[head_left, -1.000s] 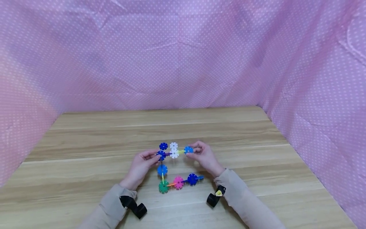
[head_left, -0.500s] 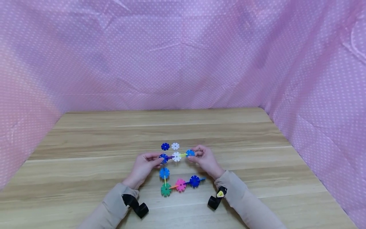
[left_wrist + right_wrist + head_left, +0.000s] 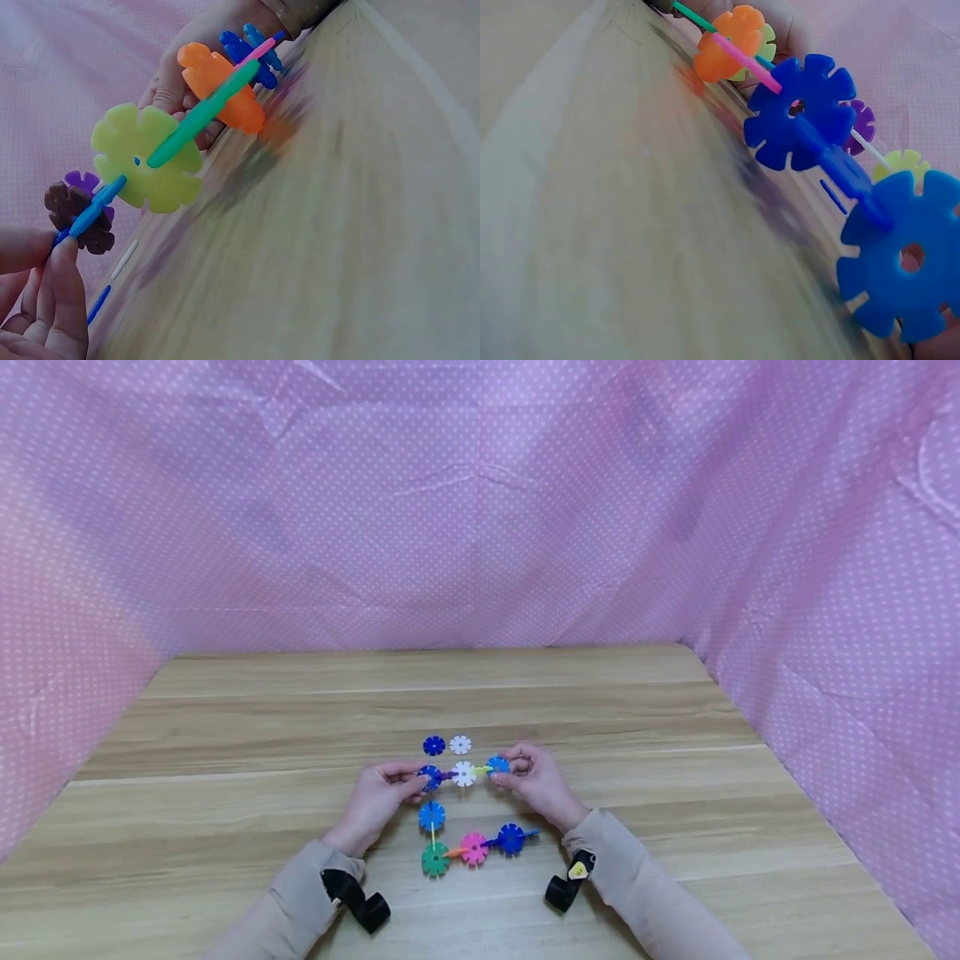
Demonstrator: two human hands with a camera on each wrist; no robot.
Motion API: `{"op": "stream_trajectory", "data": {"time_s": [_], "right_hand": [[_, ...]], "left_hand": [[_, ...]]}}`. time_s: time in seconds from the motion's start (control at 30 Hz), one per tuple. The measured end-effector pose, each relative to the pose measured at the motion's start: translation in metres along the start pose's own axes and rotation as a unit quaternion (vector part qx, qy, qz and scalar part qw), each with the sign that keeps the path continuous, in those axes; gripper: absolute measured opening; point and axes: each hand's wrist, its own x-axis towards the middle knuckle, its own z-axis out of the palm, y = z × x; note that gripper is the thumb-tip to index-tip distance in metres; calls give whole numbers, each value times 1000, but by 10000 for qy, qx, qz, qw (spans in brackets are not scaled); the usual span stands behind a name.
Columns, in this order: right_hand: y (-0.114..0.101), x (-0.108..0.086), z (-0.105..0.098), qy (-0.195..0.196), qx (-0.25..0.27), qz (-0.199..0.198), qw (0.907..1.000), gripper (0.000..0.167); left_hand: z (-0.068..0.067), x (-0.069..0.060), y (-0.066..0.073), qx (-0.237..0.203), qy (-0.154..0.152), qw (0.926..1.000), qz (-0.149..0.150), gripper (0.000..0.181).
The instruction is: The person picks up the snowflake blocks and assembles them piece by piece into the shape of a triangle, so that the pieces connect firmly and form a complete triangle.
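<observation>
A chain of slotted, flower-shaped plastic discs bends in a squared C in the head view. My left hand (image 3: 375, 800) pinches the dark blue disc (image 3: 430, 778) at its upper left corner. At the upper arm's right end, my right hand (image 3: 545, 787) holds a light blue disc (image 3: 498, 766) between thumb and fingers. A white disc (image 3: 463, 774) sits between them, joined by purple and yellow edge-on discs. Below the corner come a light blue disc, a green disc (image 3: 435, 860), a pink disc (image 3: 474, 849) and another dark blue disc (image 3: 512, 839). In the left wrist view, a yellow-green disc (image 3: 142, 161) hangs above the tabletop.
Two loose discs, one dark blue (image 3: 433, 746) and one white (image 3: 461, 744), lie flat just beyond the chain. Underneath is a wood-grain table (image 3: 225, 735). Pink dotted cloth (image 3: 480, 527) hangs behind it and along both sides.
Both hands have brought the chain slightly toward me, so its white disc now stands apart from the loose white one in the head view. The pinching grips look the same.
</observation>
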Motion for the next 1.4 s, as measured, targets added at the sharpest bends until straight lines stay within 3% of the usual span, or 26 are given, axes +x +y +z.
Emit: {"op": "stream_trajectory", "data": {"time_s": [0.4, 0.67, 0.9, 1.0, 1.13, 1.23, 1.4], "right_hand": [[0, 2, -3, -218, 146, -6, 9997, 35], [-2, 1, -2, -178, 255, 162, 9994, 36], [-5, -1, 8, -280, 304, 103, 9991, 38], [-8, 1, 15, -341, 260, 65, 9991, 38], [-12, 0, 21, -331, 240, 52, 9992, 36], [-12, 0, 25, -290, 312, 64, 9991, 33], [-12, 1, 30, -216, 572, 39, 9981, 30]], "left_hand": [[-5, 2, 3, -26, -331, 9994, 13, 27], [-8, -2, 13, 795, -528, 9954, 38, 33], [-5, -4, 25, 1170, -512, 9911, 379, 40], [-1, -4, 32, 1680, -622, 9809, 756, 35], [5, -3, 37, 2361, -957, 9553, 1500, 31], [8, -1, 38, 2637, -1101, 9381, 1955, 30], [10, 3, 35, 2874, -1155, 9244, 2224, 25]]}}
